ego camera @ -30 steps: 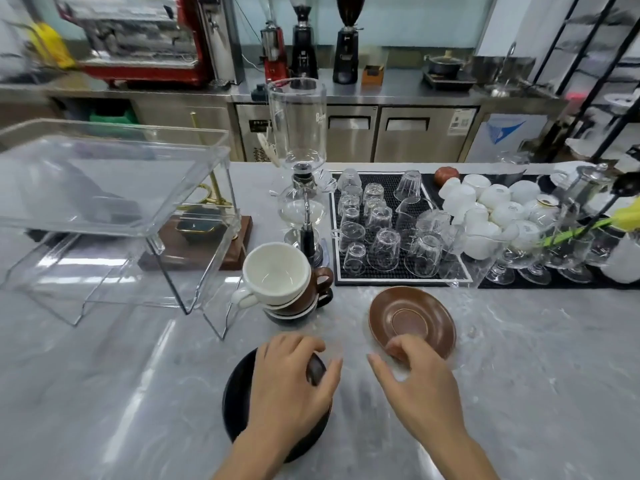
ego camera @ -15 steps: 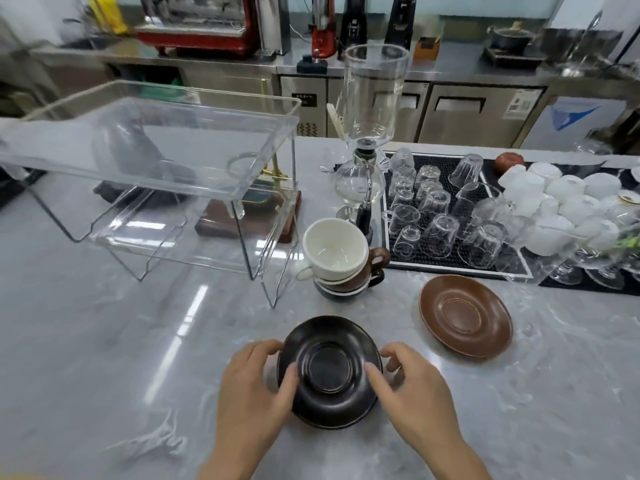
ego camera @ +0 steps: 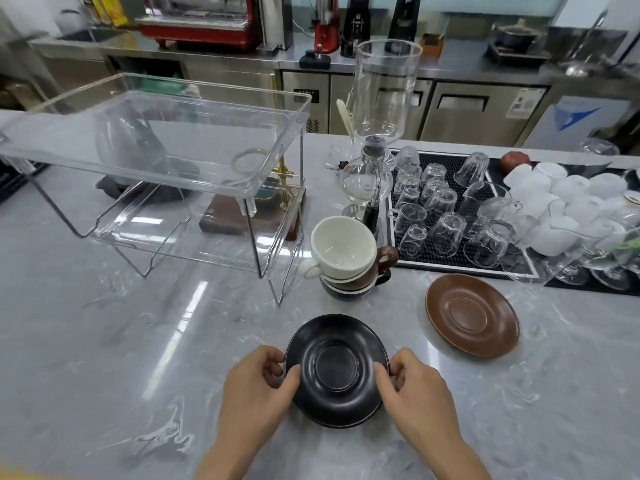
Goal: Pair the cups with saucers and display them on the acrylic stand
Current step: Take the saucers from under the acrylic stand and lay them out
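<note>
While both hands close on it from either side, the black saucer (ego camera: pixel 336 370) sits at the near edge of the marble counter (ego camera: pixel 104 358), at six o'clock in the view. The left hand (ego camera: pixel 254 386) pinches its nine o'clock rim, thumb on top and fingers curled under the edge; the right hand (ego camera: pixel 414 384) pinches the three o'clock rim the same way. Whether the saucer rests on the counter or is lifted just clear of it cannot be told.

At about two o'clock from the black saucer, well apart from it, the brown saucer (ego camera: pixel 471 315) lies flat on the counter. At twelve o'clock, just beyond the black saucer, stands a stack of three nested cups: the white cup (ego camera: pixel 341 249) on top, tilted toward the viewer, the brown cup (ego camera: pixel 375 268) beneath it with its handle pointing to three o'clock, and the dark cup (ego camera: pixel 346 292) at the bottom.

At ten o'clock from the stack stands the acrylic stand (ego camera: pixel 166 161), two clear tiers on thin legs, neither tier holding cup or saucer. Behind the stack at twelve o'clock rises a glass siphon brewer (ego camera: pixel 377 126). At two o'clock from the stack a black mat (ego camera: pixel 446 261) carries upturned glasses (ego camera: pixel 446 233), with white cups (ego camera: pixel 554 199) farther to three o'clock. Farthest, along the back counter at twelve o'clock, are a red espresso machine (ego camera: pixel 201 26) and grinders (ego camera: pixel 356 22).
</note>
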### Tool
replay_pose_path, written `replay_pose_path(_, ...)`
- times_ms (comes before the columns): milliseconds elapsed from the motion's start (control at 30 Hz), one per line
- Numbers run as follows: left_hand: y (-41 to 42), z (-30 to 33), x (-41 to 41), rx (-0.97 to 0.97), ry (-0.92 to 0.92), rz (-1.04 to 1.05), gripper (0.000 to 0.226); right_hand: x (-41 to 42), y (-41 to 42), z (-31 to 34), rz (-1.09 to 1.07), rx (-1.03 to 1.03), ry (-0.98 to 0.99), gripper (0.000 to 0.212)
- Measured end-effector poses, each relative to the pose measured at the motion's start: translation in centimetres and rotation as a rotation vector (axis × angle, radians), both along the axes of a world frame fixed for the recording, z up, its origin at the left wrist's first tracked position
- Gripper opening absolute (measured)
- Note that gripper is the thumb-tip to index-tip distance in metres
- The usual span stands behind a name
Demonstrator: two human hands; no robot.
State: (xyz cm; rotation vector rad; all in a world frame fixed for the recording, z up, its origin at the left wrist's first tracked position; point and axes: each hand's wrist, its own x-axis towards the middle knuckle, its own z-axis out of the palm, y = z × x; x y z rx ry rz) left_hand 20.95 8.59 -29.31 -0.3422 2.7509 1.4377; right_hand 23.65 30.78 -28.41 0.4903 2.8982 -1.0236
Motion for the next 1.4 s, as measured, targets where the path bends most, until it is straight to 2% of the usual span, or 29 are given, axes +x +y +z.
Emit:
replay_pose_path(200, 0.4, 0.7, 0.0, 0.063, -0.021, 0.016, 0.017, -0.3, -0.2, 0.1, -0.033, -0.061, -0.01, 0.03)
replay_pose_path(500, 0.2, 1.0, -0.4, 0.193, -0.044, 0.038, 0.015, -0.6, 0.2, 0.5, -0.15, -0.278, 0.053, 0.026)
replay_pose_path(700, 0.8, 2.1, -0.7, 0.471, -0.149, 0.022, 0.014, -0.4, 1.4, 1.1, -0.206, -0.549, 0.06, 0.015)
replay_pose_path(867, 2.2, 3.5, -1.0, 0.603, -0.224, -0.037, 0.013, 0.2, 3.4, 1.9, -0.275, -0.789, 0.038, 0.008)
replay_pose_path(1100, 5.4, 3.9, -1.3, 0.585, -0.268, -0.143, 0.011, 1.7, 7.3, 2.5, -0.304, -0.853, 0.04, 0.01)
replay_pose_path(1400, 10.7, 3.6, -1.1, 0.484, -0.336, -0.304, 0.013, 5.0, 11.9, 2.3, -0.407, -0.812, 0.069, 0.013)
